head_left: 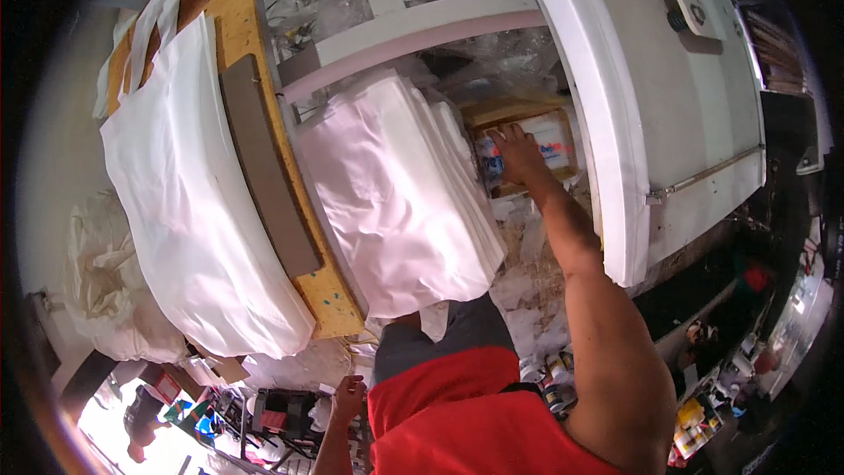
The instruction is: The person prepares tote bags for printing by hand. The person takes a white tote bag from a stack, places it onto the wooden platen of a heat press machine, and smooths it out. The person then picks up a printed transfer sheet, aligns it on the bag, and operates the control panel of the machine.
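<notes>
My right hand (pixel 519 158) reaches forward to a shallow brown tray or frame (pixel 573 145) on a lower level, its fingers spread over a white piece with blue and red print (pixel 549 136). I see no firm grip there. Just left of it, a thick stack of white fabric bags (pixel 396 185) lies in front of me. My left hand (pixel 349 398) hangs low beside my body, fingers loosely bent and apart, with nothing visible in it.
Another white bag with handles (pixel 202 193) lies on a yellow wooden board (pixel 338 303), beside a grey-brown strip (pixel 264 158). A white beam (pixel 607 114) and machine panel rise close along my right arm. A white crossbar (pixel 422 35) spans ahead; crumpled bags (pixel 110 281) sit far left.
</notes>
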